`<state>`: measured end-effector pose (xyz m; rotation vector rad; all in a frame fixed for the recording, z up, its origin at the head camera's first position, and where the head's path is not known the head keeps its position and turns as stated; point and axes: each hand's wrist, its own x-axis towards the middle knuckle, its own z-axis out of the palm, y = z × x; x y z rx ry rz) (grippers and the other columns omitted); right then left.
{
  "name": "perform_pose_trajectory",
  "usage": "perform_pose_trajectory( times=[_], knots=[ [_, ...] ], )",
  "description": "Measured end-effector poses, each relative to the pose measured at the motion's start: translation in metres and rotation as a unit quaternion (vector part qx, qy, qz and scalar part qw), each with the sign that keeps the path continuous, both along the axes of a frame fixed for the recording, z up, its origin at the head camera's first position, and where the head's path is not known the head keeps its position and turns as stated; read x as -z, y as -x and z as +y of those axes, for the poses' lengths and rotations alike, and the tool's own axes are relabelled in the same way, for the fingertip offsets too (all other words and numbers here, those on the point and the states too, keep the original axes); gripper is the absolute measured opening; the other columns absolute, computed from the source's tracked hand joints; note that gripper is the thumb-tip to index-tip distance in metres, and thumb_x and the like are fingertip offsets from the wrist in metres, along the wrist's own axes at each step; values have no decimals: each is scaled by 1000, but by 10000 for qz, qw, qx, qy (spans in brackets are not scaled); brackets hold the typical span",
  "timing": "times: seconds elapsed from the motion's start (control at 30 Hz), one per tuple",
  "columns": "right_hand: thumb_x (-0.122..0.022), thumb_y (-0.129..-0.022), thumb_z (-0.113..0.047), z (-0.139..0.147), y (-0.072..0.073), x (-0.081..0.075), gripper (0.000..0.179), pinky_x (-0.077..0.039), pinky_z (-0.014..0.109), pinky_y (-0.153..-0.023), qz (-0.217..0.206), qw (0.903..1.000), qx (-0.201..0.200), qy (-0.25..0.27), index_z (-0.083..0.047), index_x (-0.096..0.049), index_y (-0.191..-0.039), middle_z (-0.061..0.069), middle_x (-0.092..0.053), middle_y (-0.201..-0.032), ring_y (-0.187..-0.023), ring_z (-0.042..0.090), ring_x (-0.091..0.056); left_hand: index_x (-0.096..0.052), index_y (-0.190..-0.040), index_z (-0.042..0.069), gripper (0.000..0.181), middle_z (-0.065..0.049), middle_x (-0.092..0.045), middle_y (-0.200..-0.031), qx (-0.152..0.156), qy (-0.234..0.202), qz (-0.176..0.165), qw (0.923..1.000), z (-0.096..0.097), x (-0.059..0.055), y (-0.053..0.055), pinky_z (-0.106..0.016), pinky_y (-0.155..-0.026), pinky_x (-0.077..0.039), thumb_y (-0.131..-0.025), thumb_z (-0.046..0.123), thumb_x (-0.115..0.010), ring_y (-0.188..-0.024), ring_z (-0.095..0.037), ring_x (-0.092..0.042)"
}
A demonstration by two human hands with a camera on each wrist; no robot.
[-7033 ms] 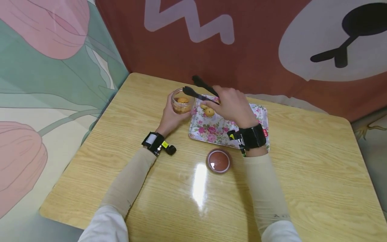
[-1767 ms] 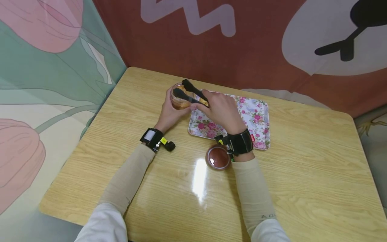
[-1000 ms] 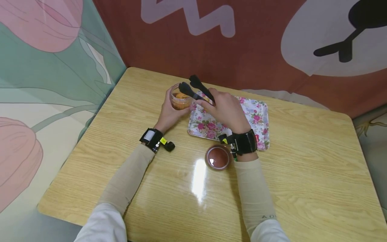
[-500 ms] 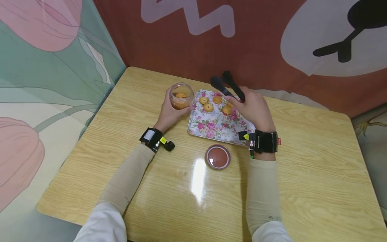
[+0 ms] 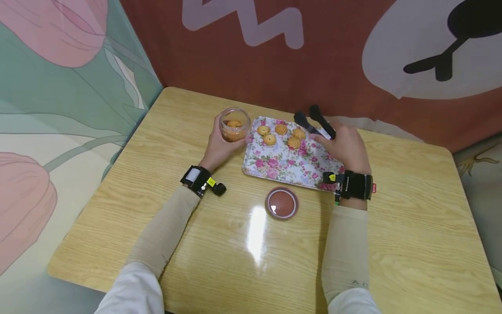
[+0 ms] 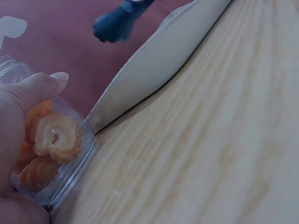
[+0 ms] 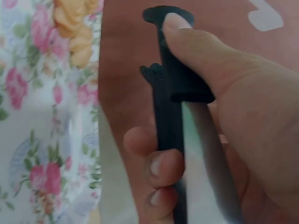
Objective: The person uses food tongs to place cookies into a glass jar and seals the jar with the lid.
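My left hand [image 5: 220,146] grips a clear jar [image 5: 235,131] of cookies around its side; the jar has no lid on. Through its wall several ridged golden cookies [image 6: 55,135] show in the left wrist view. My right hand [image 5: 346,146] holds a pair of black-tipped tongs [image 7: 169,112] with metal arms, thumb on one arm and fingers on the other. Their tips stand apart with nothing between them, over the far right part of a floral tray [image 5: 274,161]. Several butter cookies [image 5: 269,139] lie on the tray's far left half.
A round reddish-brown lid [image 5: 282,203] lies on the wooden table [image 5: 219,244] in front of the tray. Behind the table's far edge rises a painted wall [image 5: 251,69].
My right hand has drawn the tongs from over the jar to the right, above the tray, uncovering the cookies there. My left hand keeps holding the jar in place.
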<state>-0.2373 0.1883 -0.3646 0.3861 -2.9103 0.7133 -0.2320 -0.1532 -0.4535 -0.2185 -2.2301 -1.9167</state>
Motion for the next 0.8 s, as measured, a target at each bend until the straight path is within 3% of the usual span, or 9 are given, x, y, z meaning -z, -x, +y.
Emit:
perform_pose_trajectory(
  times=[0.1,0.3,0.57,0.8],
  knots=[
    [-66,-81,-54,3,1,6,54,-37,42,-53,-338,9989,186,-248,-2,-63,-96,15,-60,-73,-66,30,-51,-24,-142,29,97,-16,-40,-139,41,-24,-22,10000,1,-10,-6,-42,-105,-34,-68,11,-84,-121,-16,-40],
    [-68,-77,-56,4,8,19,64,-40,42,-59,-885,9945,276,-491,-3,-62,-113,17,-64,-86,-74,30,-51,-25,-143,25,96,-16,-42,-136,3,12,-68,10000,3,-22,-13,-40,-103,-37,-68,11,-84,-119,-17,-43],
    [-74,-73,-52,0,7,20,80,-46,54,-77,-1329,9884,589,-430,1,-53,-129,27,-58,-117,-94,34,-51,-25,-143,24,96,-18,-42,-136,23,-12,-23,10000,2,-21,-11,-40,-103,-37,-68,7,-83,-119,-17,-43],
    [-75,-70,-55,-1,4,21,86,-46,57,-81,-1531,9848,752,-343,2,-53,-129,30,-53,-125,-99,37,-50,-24,-143,25,97,-14,-41,-137,26,16,-50,10000,2,-17,-13,-40,-103,-36,-68,9,-84,-120,-16,-42]
  ],
)
